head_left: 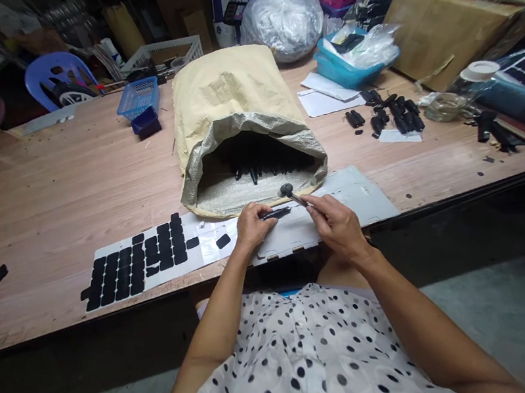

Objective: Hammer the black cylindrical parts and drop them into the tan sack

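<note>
- Head view: sack [230, 85] lies upper centre on the table [49, 170], its mouth turned to the person; probably set so for easy reach of the dark pieces [254, 175] just inside it.
- Grey board [367, 200] lies centre right along the near edge, under the hands; perhaps there as a working surface.
- Black strip [279, 212], slim and pointed, sits mid-frame, just below the sack's lip. Seems held low and roughly level so that it stays steady.
- Left hand [251, 226]: grip narrow, thumb and fingers closed on the strip's left end; right end free.
- Right hand [336, 219]: grip closed round the thin handle of a round-headed tool [286, 189]. Head points up and left, near the sack's lip; contact cannot be told. Handle held far from the head, likely for free swing.
- Backing sheet [208, 248] with black patches [122, 272], lower left of centre, beside the left hand; rows presumably keep single patches easy to pick.
- Black cylinders [399, 114] heaped upper right, well apart from both hands.
</note>
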`<action>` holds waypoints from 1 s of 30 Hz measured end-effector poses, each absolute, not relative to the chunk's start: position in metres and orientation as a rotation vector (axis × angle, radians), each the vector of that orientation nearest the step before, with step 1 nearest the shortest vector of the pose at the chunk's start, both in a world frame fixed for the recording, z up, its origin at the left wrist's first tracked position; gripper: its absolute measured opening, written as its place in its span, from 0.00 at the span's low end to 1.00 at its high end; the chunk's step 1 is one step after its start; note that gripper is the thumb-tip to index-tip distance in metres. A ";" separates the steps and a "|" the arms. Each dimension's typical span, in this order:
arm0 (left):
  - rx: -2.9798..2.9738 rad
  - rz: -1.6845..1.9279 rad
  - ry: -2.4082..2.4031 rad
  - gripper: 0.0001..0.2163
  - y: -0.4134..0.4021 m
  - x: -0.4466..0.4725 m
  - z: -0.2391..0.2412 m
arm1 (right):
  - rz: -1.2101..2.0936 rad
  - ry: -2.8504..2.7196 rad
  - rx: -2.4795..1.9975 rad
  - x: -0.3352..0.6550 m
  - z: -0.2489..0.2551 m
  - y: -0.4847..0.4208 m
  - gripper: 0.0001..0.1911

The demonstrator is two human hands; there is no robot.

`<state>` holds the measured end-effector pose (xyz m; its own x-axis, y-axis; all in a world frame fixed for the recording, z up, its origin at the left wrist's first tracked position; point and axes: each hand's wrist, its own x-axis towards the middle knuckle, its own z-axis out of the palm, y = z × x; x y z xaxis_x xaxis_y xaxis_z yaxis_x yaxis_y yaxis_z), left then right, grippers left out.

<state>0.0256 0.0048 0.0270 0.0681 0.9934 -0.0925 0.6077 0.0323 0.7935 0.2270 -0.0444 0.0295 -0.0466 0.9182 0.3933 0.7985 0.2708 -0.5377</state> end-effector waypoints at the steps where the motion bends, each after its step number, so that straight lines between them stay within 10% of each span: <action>1: 1.635 0.705 1.622 0.08 0.005 0.027 0.028 | 0.260 -1.879 -1.544 0.224 0.030 -0.048 0.21; 30: 1.600 0.739 1.741 0.07 0.004 0.037 0.027 | 0.083 -1.944 -1.723 0.217 0.025 -0.060 0.22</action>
<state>0.0372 0.0036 0.0270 -0.0416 0.9951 -0.0894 0.6273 0.0956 0.7729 0.2170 -0.0602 0.0252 -0.0404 0.9370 0.3469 0.9039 0.1823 -0.3870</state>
